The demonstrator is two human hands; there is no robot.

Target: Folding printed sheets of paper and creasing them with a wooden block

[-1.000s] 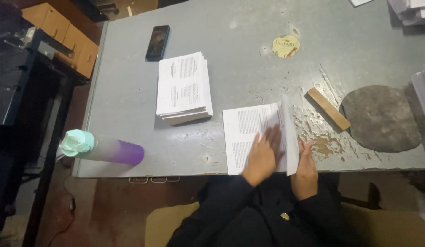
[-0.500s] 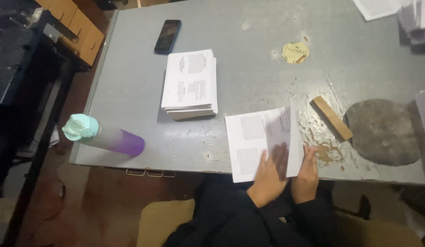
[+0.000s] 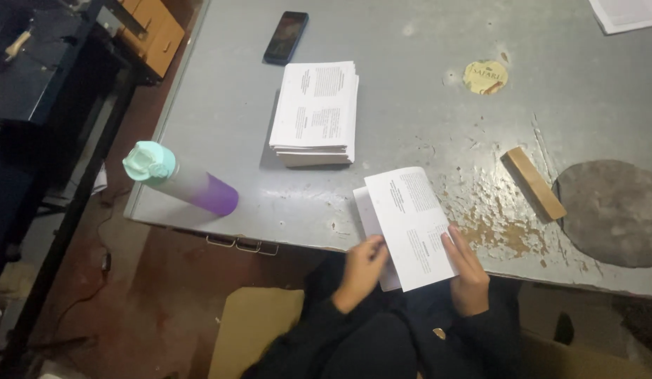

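Printed sheet point(image 3: 410, 224) now folded shut

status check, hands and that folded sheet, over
Left hand and right hand both hold the folded printed sheet at table edge. Nothing blocking.

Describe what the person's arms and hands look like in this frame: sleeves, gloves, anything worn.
Both arms are covered by long dark, black-looking sleeves that end at the wrists. The left hand and right hand are bare: no gloves, and no rings, watch or bands can be made out. The sleeves look plain, with no visible stripes or markings. A small pale spot shows on the dark clothing between the arms; what it is cannot be told.
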